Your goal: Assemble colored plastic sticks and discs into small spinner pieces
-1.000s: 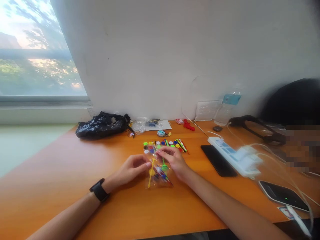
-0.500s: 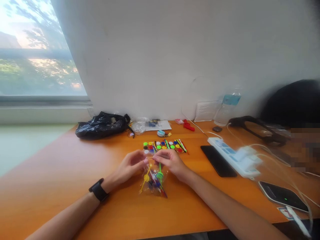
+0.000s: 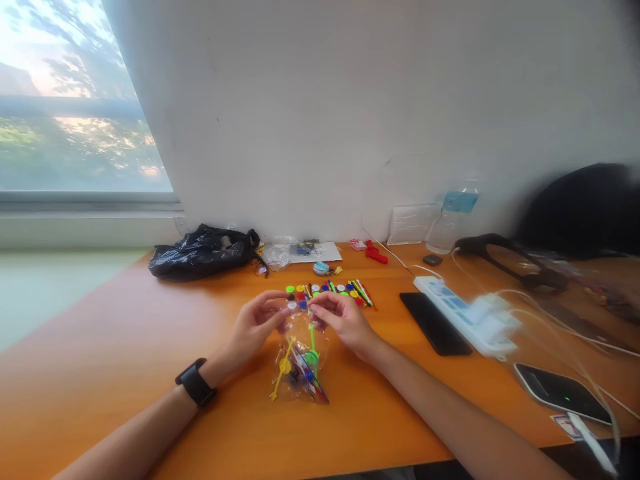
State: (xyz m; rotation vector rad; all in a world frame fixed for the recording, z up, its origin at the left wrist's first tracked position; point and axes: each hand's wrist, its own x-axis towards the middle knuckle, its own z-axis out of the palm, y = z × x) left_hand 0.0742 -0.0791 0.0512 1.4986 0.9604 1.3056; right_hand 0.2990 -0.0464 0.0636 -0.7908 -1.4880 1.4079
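A clear plastic bag [image 3: 298,363] hangs low over the table in front of me. Inside it are a yellow arrow-shaped spinner [image 3: 285,366], a green one [image 3: 312,359] and some red, white and blue pieces. My left hand [image 3: 263,321], with a black watch on its wrist, pinches the left side of the bag's mouth. Opposite it, my right hand [image 3: 346,323] pinches the right side between thumb and fingers. Just beyond the fingertips lie rows of coloured round discs [image 3: 316,289] and several thin coloured arrows [image 3: 362,293], partly hidden by my hands.
A black plastic bag [image 3: 204,252] and clear wrappers [image 3: 280,251] lie by the wall. To the right are a black phone [image 3: 434,323], a white power strip [image 3: 457,310] with cables, another phone [image 3: 562,392] and a water bottle [image 3: 453,220]. A tape roll [image 3: 321,268] sits behind the discs.
My hands have moved slightly apart at the bag's mouth. The bag with its spinners has shifted a little left and nearer to me.
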